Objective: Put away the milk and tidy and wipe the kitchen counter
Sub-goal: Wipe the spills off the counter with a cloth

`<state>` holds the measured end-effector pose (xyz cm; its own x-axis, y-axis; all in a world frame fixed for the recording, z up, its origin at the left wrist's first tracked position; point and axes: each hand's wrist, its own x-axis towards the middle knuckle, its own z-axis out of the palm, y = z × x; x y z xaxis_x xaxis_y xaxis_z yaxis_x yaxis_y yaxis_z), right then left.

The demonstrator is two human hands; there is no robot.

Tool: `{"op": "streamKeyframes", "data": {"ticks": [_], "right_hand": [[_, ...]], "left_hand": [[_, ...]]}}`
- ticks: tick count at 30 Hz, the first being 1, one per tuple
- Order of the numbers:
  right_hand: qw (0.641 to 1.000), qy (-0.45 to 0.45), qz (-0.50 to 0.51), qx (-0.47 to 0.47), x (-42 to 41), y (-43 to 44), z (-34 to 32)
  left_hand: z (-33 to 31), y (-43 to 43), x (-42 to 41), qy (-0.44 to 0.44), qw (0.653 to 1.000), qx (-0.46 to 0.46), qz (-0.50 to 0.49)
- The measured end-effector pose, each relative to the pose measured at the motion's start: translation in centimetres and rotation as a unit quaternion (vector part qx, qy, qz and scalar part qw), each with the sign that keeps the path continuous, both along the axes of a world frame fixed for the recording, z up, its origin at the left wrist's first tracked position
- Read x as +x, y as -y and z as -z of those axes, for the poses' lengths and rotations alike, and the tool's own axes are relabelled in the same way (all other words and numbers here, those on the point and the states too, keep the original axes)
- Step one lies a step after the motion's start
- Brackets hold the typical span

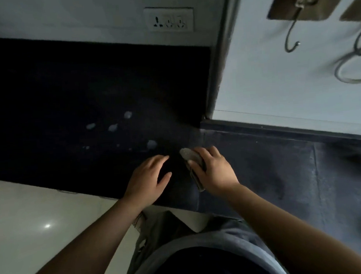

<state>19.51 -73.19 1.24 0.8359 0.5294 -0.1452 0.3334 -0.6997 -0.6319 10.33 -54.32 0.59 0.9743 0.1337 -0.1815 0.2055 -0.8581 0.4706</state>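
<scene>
The black kitchen counter (66,106) fills the middle of the head view. Several pale milky spots (112,127) lie on it, just beyond my hands. My right hand (214,171) presses a grey cloth (190,155) flat on the counter near its front edge, the cloth sticking out from under the fingers. Beside it, to the left, my left hand (146,180) rests on the counter with fingers spread and nothing in it. No milk container is in view.
A white socket plate (169,20) sits on the wall behind the counter. To the right a wall corner (218,55) juts out, with metal hooks (292,37) and a wire loop on the wall. Pale floor tiles (31,222) lie at lower left.
</scene>
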Motion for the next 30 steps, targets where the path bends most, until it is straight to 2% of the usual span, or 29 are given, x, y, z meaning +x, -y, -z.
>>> {"op": "streamKeyframes", "data": {"ticks": [5, 7, 10, 13, 15, 18, 20, 23, 26, 28, 30], "right_hand": [[1.0, 0.016, 0.012, -0.004, -2.1, -8.0, 0.4], [0.995, 0.044, 0.085, -0.028, -2.6, -10.9, 0.9], [0.974, 0.032, 0.206, -0.085, -2.7, -14.3, 2.0], [0.957, 0.017, 0.262, -0.123, -2.2, -17.2, 3.1], [0.959, 0.027, 0.253, -0.123, -1.9, -19.5, 3.4], [0.976, 0.045, 0.166, -0.132, -3.5, -22.3, 4.0], [0.976, 0.047, 0.143, -0.159, -5.3, -22.4, 4.3], [0.969, 0.051, 0.158, -0.183, -5.2, -21.6, 4.8], [0.956, 0.052, 0.231, -0.173, -2.3, -23.2, 5.1], [0.959, 0.056, 0.216, -0.174, -1.3, -24.6, 5.1], [0.972, 0.065, 0.159, -0.163, -2.0, -24.8, 4.9]], "left_hand": [[0.1, -8.5, -2.5, 0.008, 0.999, 0.0, -0.043], [0.4, -12.2, -3.3, 0.005, 0.999, 0.001, -0.041], [0.8, -17.6, -3.9, -0.005, 1.0, 0.021, -0.023], [1.2, -22.2, -4.0, -0.008, 0.999, 0.05, -0.013], [1.5, -24.8, -4.0, -0.009, 0.997, 0.067, -0.021], [1.7, -27.4, -4.5, -0.015, 0.994, 0.099, -0.036], [2.1, -28.2, -4.9, -0.028, 0.992, 0.113, -0.05], [3.2, -28.8, -5.6, -0.077, 0.987, 0.116, -0.078], [4.2, -28.9, -6.0, -0.096, 0.985, 0.119, -0.08], [4.3, -28.9, -5.9, -0.095, 0.985, 0.119, -0.08], [4.3, -28.9, -5.8, -0.096, 0.985, 0.115, -0.083]]}}
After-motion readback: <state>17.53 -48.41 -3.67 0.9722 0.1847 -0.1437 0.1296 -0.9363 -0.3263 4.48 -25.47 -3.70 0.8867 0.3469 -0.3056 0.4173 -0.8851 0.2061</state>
